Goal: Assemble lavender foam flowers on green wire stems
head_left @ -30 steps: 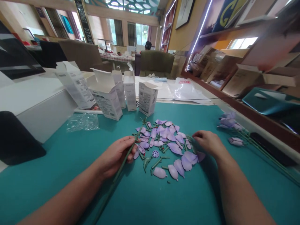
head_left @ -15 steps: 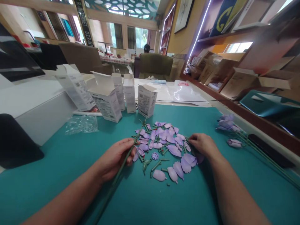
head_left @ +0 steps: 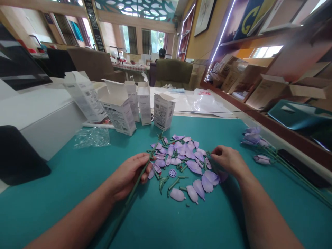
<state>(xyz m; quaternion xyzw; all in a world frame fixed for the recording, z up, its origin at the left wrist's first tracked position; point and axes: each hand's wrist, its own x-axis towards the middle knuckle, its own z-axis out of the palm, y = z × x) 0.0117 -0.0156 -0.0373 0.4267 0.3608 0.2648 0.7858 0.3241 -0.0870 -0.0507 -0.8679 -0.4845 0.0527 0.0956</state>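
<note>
Two bare hands are working above a loose pile of lilac petals [head_left: 183, 152] spread across a teal mat [head_left: 64, 186]. The left hand [head_left: 128, 176] is closed around a long green stem [head_left: 132, 193], which is running diagonally from the pile's left edge, through the grip, and out past the lower frame edge. The right hand [head_left: 228, 159] is partly open and is holding nothing visible, its fingers curving down at the pile's right edge. Whether its fingertips [head_left: 214, 150] are touching a petal cannot be determined.

Several small parts are lying among the petals: a purple filigree disc [head_left: 172, 173], green sepals [head_left: 162, 184] and short stem pieces [head_left: 173, 184]. The petals appear thin, light and soft, and are likely to slide at a touch and crease under pressure; taking each by its thicker base between two fingertips appears safest. The stem appears slender but fairly stiff, so a mid-length grip suits it, though its long free end may swing into the pile. The disc appears delicate and is best lifted by its rim.

Beyond the right hand, finished lilac blooms [head_left: 252, 135] are lying on long stems. White cartons [head_left: 119, 110] are standing beyond the pile.
</note>
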